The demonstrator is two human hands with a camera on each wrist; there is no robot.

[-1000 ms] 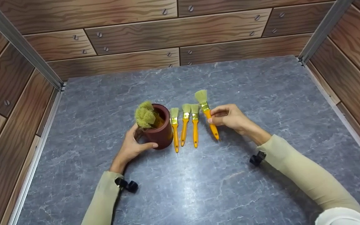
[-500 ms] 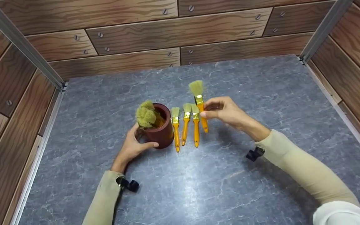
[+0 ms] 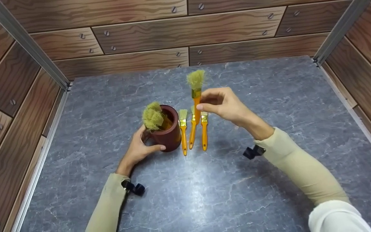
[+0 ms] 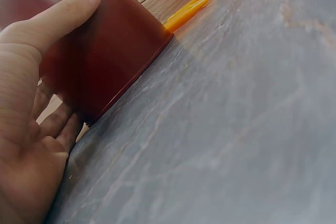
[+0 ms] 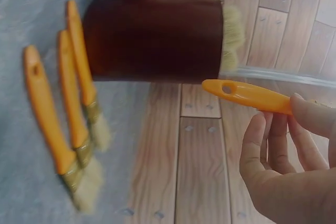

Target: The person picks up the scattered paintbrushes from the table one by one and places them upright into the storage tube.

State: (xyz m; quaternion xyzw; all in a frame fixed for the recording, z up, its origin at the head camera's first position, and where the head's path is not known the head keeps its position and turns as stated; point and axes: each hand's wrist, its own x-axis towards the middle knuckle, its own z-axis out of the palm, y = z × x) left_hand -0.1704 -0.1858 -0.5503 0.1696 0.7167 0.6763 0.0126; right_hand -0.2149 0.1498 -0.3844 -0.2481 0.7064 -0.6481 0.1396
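My left hand (image 3: 137, 146) grips a dark red-brown cylindrical cup (image 3: 170, 140) standing upright on the tabletop, thumb in front and fingers round its far side. Brushes with pale bristles (image 3: 153, 116) lean out of the cup's left rim; their handles are mostly hidden inside. Raised above the table, my right hand (image 3: 232, 108) pinches a paintbrush (image 3: 197, 100) by its orange handle, bristles up. In the right wrist view the handle end of this paintbrush (image 5: 252, 95) points toward the cup's rim. Three more paintbrushes lie side by side right of the cup: left (image 3: 184, 137), middle (image 3: 191, 137), right (image 3: 204, 137).
The grey marbled tabletop (image 3: 253, 193) spreads around the hands. Wood-patterned walls (image 3: 140, 42) enclose it at the back and both sides, with metal posts (image 3: 337, 30) at the far corners. A small black camera (image 3: 254, 151) sits on each wrist.
My right hand has lifted the paintbrush and carried it leftward over the lying brushes, turning it more upright. My left hand stays on the cup.
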